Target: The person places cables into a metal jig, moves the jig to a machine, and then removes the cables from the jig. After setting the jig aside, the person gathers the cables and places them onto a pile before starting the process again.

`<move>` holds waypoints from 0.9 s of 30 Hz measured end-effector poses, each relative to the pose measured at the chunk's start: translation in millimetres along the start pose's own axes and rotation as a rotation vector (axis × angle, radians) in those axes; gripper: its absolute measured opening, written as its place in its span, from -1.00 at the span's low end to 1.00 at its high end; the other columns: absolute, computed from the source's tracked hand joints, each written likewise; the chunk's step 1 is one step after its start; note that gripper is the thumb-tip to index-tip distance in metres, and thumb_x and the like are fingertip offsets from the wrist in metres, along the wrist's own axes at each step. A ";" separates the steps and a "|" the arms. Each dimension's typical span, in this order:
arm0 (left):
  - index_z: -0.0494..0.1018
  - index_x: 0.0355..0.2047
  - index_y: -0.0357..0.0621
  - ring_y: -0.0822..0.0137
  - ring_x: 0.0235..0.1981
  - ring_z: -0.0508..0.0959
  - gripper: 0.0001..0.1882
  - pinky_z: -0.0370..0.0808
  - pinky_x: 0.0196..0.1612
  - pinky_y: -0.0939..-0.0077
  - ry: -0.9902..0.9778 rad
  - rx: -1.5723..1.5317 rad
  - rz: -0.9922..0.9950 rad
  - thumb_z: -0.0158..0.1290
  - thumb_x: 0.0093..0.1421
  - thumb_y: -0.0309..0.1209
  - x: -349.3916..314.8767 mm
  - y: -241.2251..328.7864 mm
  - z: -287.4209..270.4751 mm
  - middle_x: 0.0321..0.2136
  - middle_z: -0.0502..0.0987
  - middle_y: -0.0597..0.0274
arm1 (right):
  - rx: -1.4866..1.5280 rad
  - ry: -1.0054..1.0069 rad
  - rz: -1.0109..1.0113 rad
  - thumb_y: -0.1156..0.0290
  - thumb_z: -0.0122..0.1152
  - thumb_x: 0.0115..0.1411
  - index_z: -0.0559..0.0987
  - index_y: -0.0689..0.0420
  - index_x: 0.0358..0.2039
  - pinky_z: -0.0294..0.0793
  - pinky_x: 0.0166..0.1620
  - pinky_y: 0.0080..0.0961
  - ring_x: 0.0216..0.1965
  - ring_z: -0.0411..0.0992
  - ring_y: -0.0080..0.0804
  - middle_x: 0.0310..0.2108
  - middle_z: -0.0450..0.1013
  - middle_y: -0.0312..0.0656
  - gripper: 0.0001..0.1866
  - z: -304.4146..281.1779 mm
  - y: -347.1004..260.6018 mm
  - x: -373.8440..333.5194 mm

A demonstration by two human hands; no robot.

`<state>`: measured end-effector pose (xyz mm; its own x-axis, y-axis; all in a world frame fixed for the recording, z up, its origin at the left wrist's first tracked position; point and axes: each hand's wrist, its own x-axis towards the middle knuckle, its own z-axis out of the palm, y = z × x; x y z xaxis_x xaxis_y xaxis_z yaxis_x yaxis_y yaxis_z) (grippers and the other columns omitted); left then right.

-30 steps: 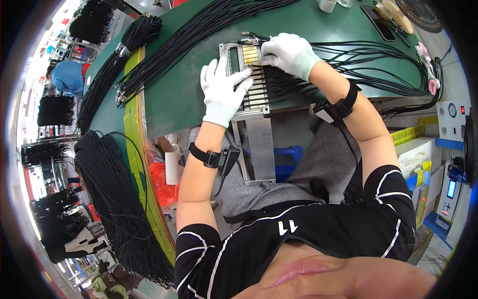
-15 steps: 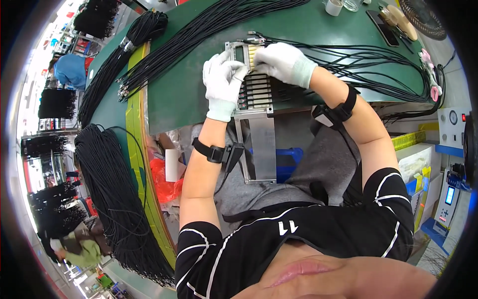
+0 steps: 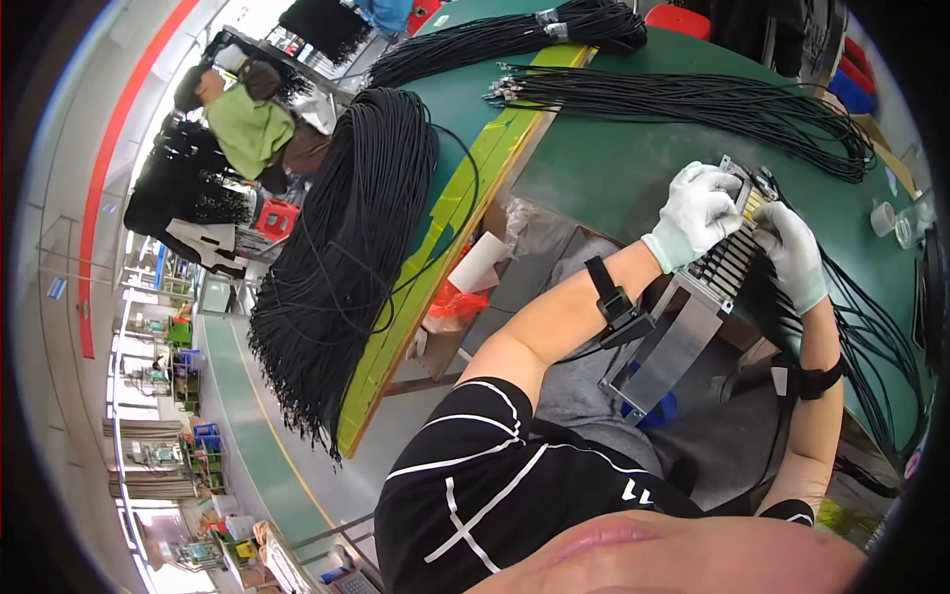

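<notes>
A metal fixture with a row of dark slots and yellow strips at its far end sits at the green table's near edge. My left hand, in a white glove, bends over its left side with thumb and fingertips drawn together. On the opposite side my right hand, gloved too, has its fingers closed at the fixture's edge by the yellow strips. Whatever lies between the fingertips of either hand is too small or hidden. Thin black cables trail from beside the right hand toward the lower right.
Long bundles of black cable lie on the green table: one across its far part, another hanging over the left side. A yellow-green edge strip runs along the table. Rolls of tape stand at right. Another person is at far left.
The view has swung to the left, so the fixture and both hands now appear farther right and tilted. Both hands stay at the fixture, with fingers still closed near the yellow strips.
</notes>
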<state>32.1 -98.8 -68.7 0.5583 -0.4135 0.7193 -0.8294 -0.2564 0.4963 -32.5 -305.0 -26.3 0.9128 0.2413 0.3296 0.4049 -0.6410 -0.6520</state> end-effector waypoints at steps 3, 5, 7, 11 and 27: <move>0.57 -0.51 -0.12 0.04 -0.04 0.46 -0.86 0.36 0.07 0.19 0.023 -0.067 -0.060 0.22 0.00 -0.32 3.1 0.9 -3.4 -0.16 0.58 0.11 | 0.034 -0.003 0.073 0.64 0.16 0.10 0.51 0.27 -0.22 0.43 -0.18 -0.52 -0.33 0.44 -0.40 -0.37 0.45 -0.12 -0.81 -15.1 13.1 -2.0; 0.58 -0.48 -0.11 0.05 -0.03 0.47 -0.88 0.37 0.08 0.19 0.090 -0.027 -0.199 0.21 0.02 -0.34 1.9 1.8 -7.7 -0.16 0.58 0.10 | 0.031 0.011 0.062 0.61 0.16 0.13 0.52 0.27 -0.23 0.43 -0.18 -0.54 -0.33 0.43 -0.45 -0.39 0.44 -0.15 -0.83 -20.9 19.0 -5.3; 0.59 -0.47 -0.11 0.06 -0.02 0.47 -0.88 0.37 0.08 0.20 0.116 -0.021 -0.262 0.21 0.03 -0.35 -0.2 1.8 -10.8 -0.16 0.58 0.10 | 0.021 0.028 0.068 0.60 0.16 0.14 0.53 0.27 -0.23 0.43 -0.18 -0.55 -0.33 0.42 -0.47 -0.40 0.43 -0.16 -0.84 -21.1 23.5 -9.9; 0.57 -0.53 -0.14 0.04 -0.07 0.50 -0.84 0.40 0.03 0.16 0.085 -0.035 -0.253 0.19 0.04 -0.31 -13.0 -1.6 -16.0 -0.21 0.59 0.07 | 0.301 -0.098 0.211 0.55 0.17 0.16 0.56 0.24 -0.24 0.41 -0.19 -0.55 -0.33 0.42 -0.44 -0.41 0.45 -0.18 -0.85 5.0 32.9 -22.3; 0.60 -0.40 -0.19 0.13 -0.09 0.53 -0.84 0.43 0.04 0.31 -0.035 0.192 -0.100 0.18 0.16 -0.35 -3.4 -10.9 -10.0 -0.13 0.58 0.07 | 0.044 -0.001 0.136 0.35 0.30 0.06 0.61 0.11 -0.40 0.45 -0.17 -0.29 -0.28 0.47 -0.11 -0.42 0.52 -0.09 -0.87 -0.7 19.4 -15.9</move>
<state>39.5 -85.9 -71.7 0.6394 -0.4067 0.6525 -0.7607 -0.4577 0.4602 -39.2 -321.8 -43.7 0.9595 0.1548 0.2354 0.2791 -0.6350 -0.7203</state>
